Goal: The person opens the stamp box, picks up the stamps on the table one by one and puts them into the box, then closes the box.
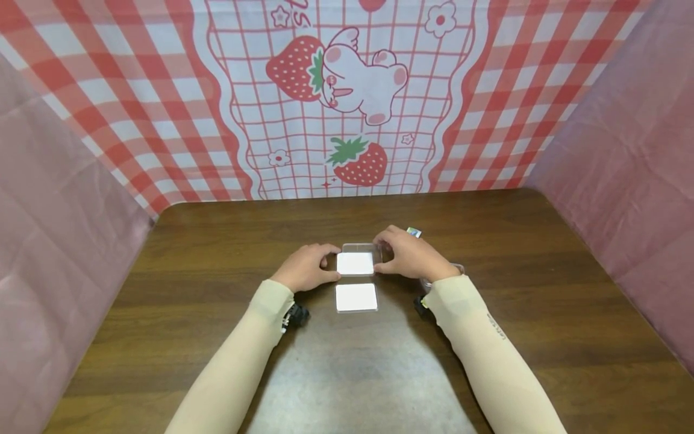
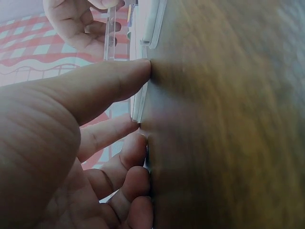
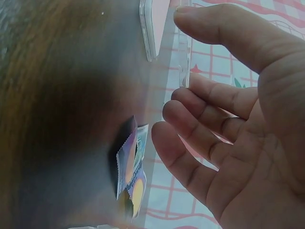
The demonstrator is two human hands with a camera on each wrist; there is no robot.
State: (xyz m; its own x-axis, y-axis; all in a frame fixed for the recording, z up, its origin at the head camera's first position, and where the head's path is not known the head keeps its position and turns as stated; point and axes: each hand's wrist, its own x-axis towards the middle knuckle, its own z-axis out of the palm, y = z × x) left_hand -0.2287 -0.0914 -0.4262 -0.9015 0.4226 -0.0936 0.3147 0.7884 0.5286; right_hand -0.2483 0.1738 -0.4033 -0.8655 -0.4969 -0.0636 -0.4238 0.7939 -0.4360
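A shallow clear plastic case point(image 1: 338, 271) with a white, card-sized stack point(image 1: 355, 263) in it lies on the table. My left hand point(image 1: 308, 267) holds this case at its left side, thumb at the near edge and index finger at the far edge. Over the case, my right hand point(image 1: 406, 253) pinches a clear plastic lid point(image 3: 185, 62) between thumb and index finger, its other fingers loosely bent. In the head view the lid overlaps the case and shows past its far edge. Just nearer to me lies a second clear case point(image 1: 356, 311) with a white stack point(image 1: 356, 297).
Small printed sachets point(image 3: 131, 167) lie on the wooden table point(image 1: 228, 241) beyond my right hand. A clear plastic item point(image 1: 426, 284) is partly hidden under the right wrist. A checked strawberry cloth point(image 1: 347, 120) hangs behind the table, with pink cloth at both sides.
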